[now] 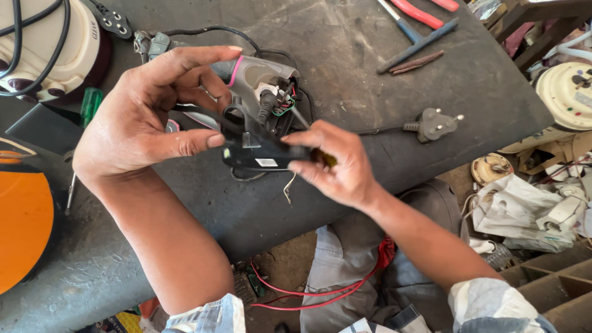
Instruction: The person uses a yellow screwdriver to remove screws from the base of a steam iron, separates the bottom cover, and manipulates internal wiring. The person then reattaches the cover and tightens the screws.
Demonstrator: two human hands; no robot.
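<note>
I see an opened grey plastic appliance handle with a pink trim line (250, 77), held tilted above the dark worktop, its inside facing me. Coloured wires and a black cord sleeve (266, 106) sit exposed in its cavity. Below it hangs a black rectangular part with a small white label (259, 157). A thin-shafted screwdriver with a dark amber handle (320, 157) points into the wiring.

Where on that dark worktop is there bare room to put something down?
Bare patches: the dark worktop between the opened grey appliance handle and the red-handled pliers, and the near strip below the left hand, beside the orange disc. Some room lies around the grey three-pin plug. The far left corner, by the cream appliance and cables, is crowded.
</note>
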